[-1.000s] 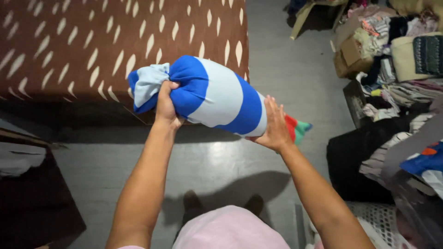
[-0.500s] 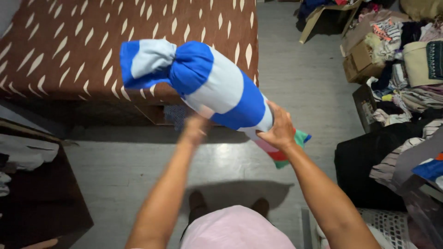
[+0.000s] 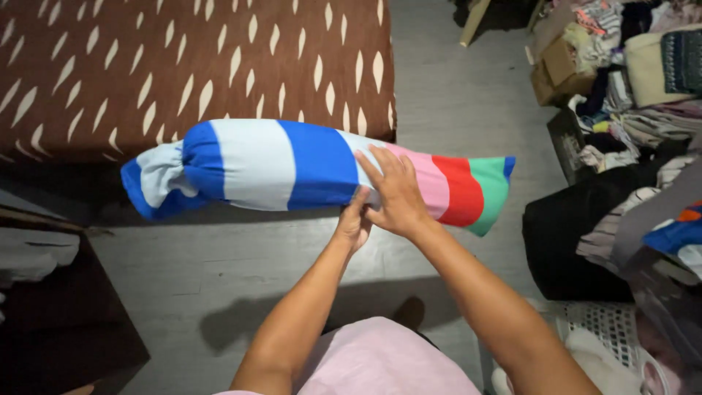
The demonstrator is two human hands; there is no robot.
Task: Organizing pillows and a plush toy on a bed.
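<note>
Two bare hands were seen meeting under the middle of a long bolster pillow in a striped cloth cover of dark blue, pale blue, pink, red and green (image 3: 292,164), which was held level in the air in front of a bed with a brown spread patterned with cream leaf shapes (image 3: 146,66). Half a second before, the pillow had been tilted steeply, its knotted end raised high; it had since been swung down to lie nearly flat, knotted end to the left. At that far left, the knotted blue and pale blue end (image 3: 157,179) hung free, no longer gripped as it had been a second earlier. Further right, the left hand (image 3: 353,225) had been shifted to the pillow's underside, fingers curled against the cloth; how firmly it gripped could not be told. Just beside it, touching, the right hand (image 3: 395,194) was laid flat and open, fingers spread over the pale blue and pink bands. Beyond it, the empty end of the cover had been drawn out straight. At the far right, heaped clothes and boxes (image 3: 621,80) lay on the grey floor (image 3: 453,80).
</note>
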